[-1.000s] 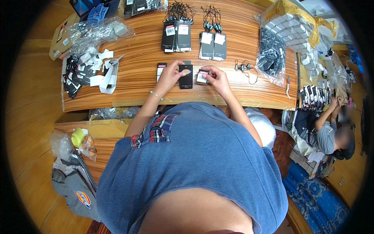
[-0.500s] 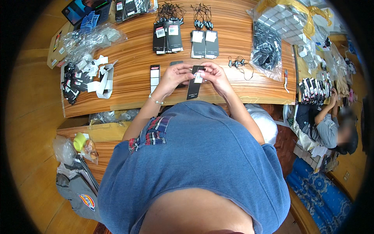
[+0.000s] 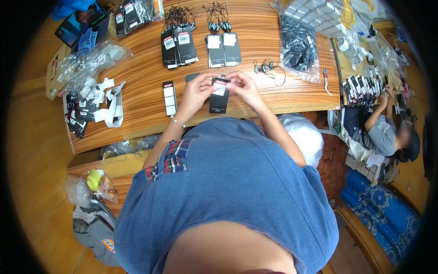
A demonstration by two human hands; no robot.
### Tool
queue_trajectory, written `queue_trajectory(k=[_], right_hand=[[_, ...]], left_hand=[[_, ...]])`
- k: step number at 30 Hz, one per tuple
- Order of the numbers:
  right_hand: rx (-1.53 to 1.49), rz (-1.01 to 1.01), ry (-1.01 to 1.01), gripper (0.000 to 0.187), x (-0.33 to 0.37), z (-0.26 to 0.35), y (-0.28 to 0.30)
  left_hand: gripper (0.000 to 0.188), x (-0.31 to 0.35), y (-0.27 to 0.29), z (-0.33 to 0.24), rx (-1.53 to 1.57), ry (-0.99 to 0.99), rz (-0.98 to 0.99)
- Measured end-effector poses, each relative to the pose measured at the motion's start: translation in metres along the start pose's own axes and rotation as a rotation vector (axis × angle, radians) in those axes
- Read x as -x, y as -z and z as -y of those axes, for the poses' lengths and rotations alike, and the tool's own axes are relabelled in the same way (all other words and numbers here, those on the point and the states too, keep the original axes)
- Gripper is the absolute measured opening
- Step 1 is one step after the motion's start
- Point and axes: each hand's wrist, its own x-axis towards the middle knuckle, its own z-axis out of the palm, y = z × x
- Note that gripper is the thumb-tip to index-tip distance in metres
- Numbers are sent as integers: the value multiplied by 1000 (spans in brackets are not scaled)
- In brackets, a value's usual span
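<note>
Near the middle top of the frame, the left hand and the right hand hold up a black card between them, just above the desk. The fingers of both hands are pinched on the card's top end, where a small white sticker sits. Left of the card, another black card with white stickers lies flat. Higher up are piles of black tags. A clear bag of black cords lies at the upper right.
</note>
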Motion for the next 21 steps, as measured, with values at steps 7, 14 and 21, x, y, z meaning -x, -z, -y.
queue_trajectory(k=[7,14,21], right_hand=[[1152,-673,214,8,7,-20,99],[1150,-663,277,9,3,-29,118],[1217,-448,16,11,6,5,112]], left_hand=[[32,-6,-3,9,-6,37,23],[31,-3,-5,10,23,81,20],[32,-1,2,16,34,78,13]])
